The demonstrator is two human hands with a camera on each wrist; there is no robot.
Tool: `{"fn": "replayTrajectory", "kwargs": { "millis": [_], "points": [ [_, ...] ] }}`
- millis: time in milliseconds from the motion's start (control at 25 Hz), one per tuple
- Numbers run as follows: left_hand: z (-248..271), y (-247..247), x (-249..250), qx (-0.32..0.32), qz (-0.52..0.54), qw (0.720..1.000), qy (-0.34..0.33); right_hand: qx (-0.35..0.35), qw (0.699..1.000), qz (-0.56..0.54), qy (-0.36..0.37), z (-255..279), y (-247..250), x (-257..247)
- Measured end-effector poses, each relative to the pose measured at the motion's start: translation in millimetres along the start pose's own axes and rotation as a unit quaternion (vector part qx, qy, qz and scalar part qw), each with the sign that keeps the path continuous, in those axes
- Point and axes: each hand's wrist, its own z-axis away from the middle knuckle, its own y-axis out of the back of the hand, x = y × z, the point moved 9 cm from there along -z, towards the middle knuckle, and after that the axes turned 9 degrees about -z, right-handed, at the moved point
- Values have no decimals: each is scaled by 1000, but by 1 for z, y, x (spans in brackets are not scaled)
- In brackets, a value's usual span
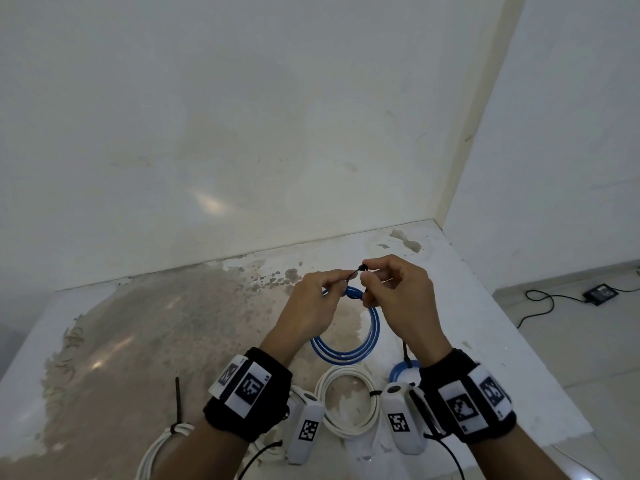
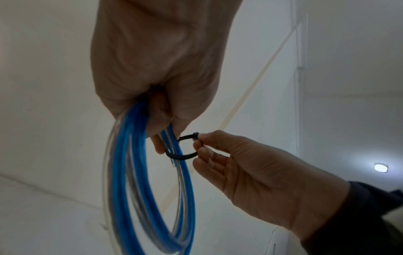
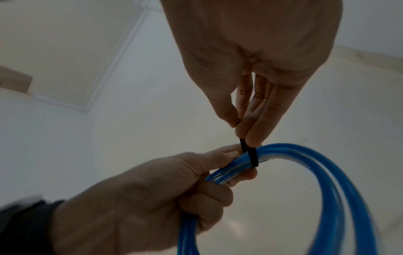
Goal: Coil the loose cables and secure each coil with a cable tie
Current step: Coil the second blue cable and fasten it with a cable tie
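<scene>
A blue cable coil [image 1: 360, 344] hangs above the table, held at its top by my left hand [image 1: 317, 299], whose fingers curl round the strands [image 3: 220, 176]. A black cable tie [image 2: 185, 146] loops loosely round the blue coil [image 2: 139, 172] just beside that grip. My right hand [image 1: 391, 292] pinches the tie's head [image 1: 363, 267] between thumb and forefinger. In the right wrist view the black tie [image 3: 250, 153] crosses the blue coil [image 3: 316, 163] under my right fingertips [image 3: 244, 127]. The tie's tail end is hidden in my left hand [image 2: 161, 127].
On the stained white table [image 1: 173, 323] lie a white coil [image 1: 349, 400] with a black tie, a second blue coil [image 1: 398, 372] under my right wrist, and another white coil [image 1: 162, 445] tied at the front left. Walls close the back and right; a black adapter [image 1: 601, 293] lies on the floor.
</scene>
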Motion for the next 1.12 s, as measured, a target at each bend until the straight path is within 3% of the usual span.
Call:
{"fn": "replayTrajectory", "kwargs": {
  "millis": [240, 480, 600, 800, 1120],
  "points": [
    [4, 1, 1, 11, -36, 999, -23, -57, 996, -28, -66, -4, -6, 10],
    [6, -7, -2, -10, -18, 1000, -18, -94, 992, -22, -85, -5, -10, 14],
    [4, -7, 0, -38, 33, 999, 3, -90, 994, -30, -52, -8, -7, 8],
    [9, -5, 11, -59, 73, 995, 24, -58, 995, 42, 75, -8, -6, -8],
    [15, -4, 17, -74, 109, 990, 58, -45, 985, 125, 110, -18, -1, -10]
  ]
}}
